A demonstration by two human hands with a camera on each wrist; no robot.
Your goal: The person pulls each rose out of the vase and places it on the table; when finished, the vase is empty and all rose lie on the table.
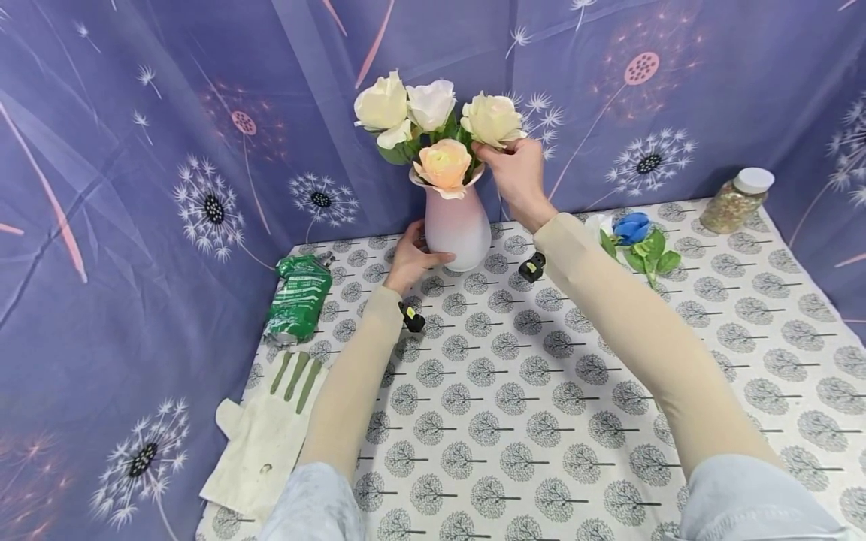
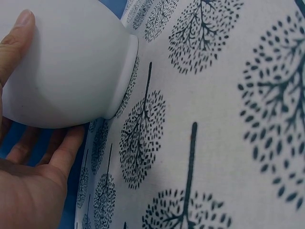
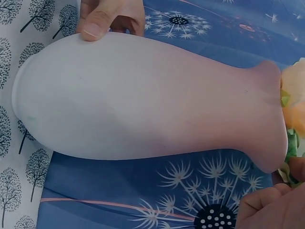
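A pink-to-white vase (image 1: 458, 225) stands upright at the back of the table, holding a peach rose (image 1: 443, 167), a white rose (image 1: 431, 105) and two cream roses (image 1: 382, 102). My left hand (image 1: 411, 259) grips the vase's lower left side; in the left wrist view its thumb and fingers lie around the white base (image 2: 71, 67). At the vase's right rim, my right hand (image 1: 519, 174) pinches the stem area just under the right cream rose (image 1: 492, 120). In the right wrist view the right fingers (image 3: 271, 200) are beside the flared rim, the stem mostly hidden.
Right of the vase lie a blue rose (image 1: 632, 228) and a white one (image 1: 599, 225) with leaves. A lidded jar (image 1: 737, 201) stands at the back right. On the left are a green package (image 1: 298, 299) and a glove (image 1: 264, 436). A patterned curtain (image 1: 419, 37) rises behind.
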